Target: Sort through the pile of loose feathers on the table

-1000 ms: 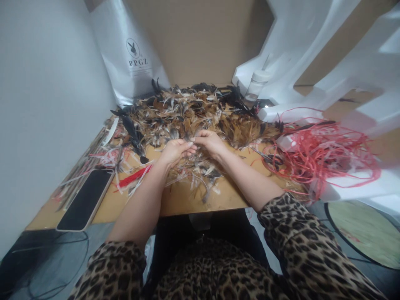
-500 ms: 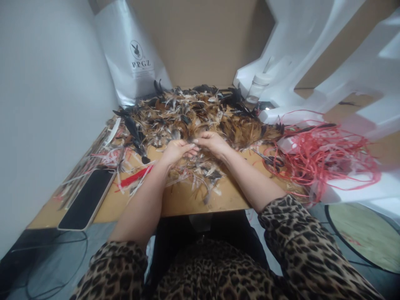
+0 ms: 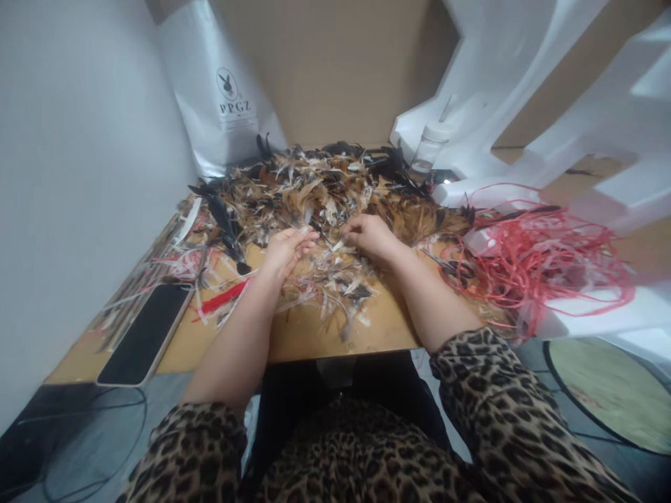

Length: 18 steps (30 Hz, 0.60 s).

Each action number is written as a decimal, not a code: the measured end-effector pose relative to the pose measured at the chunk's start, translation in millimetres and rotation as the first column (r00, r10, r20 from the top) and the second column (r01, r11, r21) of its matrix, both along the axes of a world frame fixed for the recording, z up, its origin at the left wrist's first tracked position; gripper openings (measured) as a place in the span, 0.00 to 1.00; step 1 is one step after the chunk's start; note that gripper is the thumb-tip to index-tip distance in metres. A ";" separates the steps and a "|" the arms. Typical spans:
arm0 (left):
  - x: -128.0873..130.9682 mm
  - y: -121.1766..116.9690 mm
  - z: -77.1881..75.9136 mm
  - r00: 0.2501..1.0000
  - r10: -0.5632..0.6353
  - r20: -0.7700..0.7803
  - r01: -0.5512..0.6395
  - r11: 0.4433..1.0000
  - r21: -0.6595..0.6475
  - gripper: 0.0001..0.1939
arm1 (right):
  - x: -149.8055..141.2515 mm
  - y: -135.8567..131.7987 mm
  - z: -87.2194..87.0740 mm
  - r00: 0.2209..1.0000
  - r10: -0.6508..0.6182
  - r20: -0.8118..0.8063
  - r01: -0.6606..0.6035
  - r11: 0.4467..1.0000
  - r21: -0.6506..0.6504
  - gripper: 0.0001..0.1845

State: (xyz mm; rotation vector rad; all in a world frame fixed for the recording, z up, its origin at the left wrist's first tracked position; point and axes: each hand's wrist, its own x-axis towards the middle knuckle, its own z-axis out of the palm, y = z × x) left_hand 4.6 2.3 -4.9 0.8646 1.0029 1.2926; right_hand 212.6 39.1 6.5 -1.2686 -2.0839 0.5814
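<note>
My left hand [image 3: 289, 253] is over the near edge of a heap of brown, black and white feathers [image 3: 314, 185]. Its fingers are curled together on a dark, thin feather [image 3: 323, 237], partly hidden by the fingertips. To the right, my right hand [image 3: 371, 236] has its fingers pinched downward, with a whitish feather tuft [image 3: 338, 246] at the tips. The two hands are a short gap apart. Below them lies a small pile of loose feather scraps and pale strips [image 3: 343, 283] on the table [image 3: 309, 339].
A phone [image 3: 144, 335] and red strips [image 3: 223, 299] are at left. Scissors [image 3: 445, 264] rest beside a tangle of red and white strings [image 3: 550, 262] at right. Behind stand a silver bag [image 3: 231, 133] and a clear jar [image 3: 430, 145]. A round, dark-rimmed container [image 3: 608, 391] sits lower right.
My hands, close together at the fingertips before, have moved apart: the right one to the right, the left one slightly left. The heap and other things look the same.
</note>
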 end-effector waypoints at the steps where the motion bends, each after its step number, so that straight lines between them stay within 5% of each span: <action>1: 0.1 0.0 -0.1 1.000 0.002 0.001 -0.002 1.000 -0.003 0.12 | -0.2 0.3 -1.0 0.993 0.012 0.117 -0.018 0.999 0.043 0.08; 8: 0.6 -0.1 -0.4 1.000 -0.015 0.001 0.015 1.000 -0.019 0.11 | -9.9 -0.6 -9.7 0.862 -0.052 0.504 -0.055 0.980 0.194 0.12; 18: 2.1 -2.0 -2.2 0.997 -0.054 -0.059 0.053 0.999 -0.008 0.09 | -9.8 -11.6 14.6 0.888 -0.044 0.458 -0.128 0.933 0.337 0.12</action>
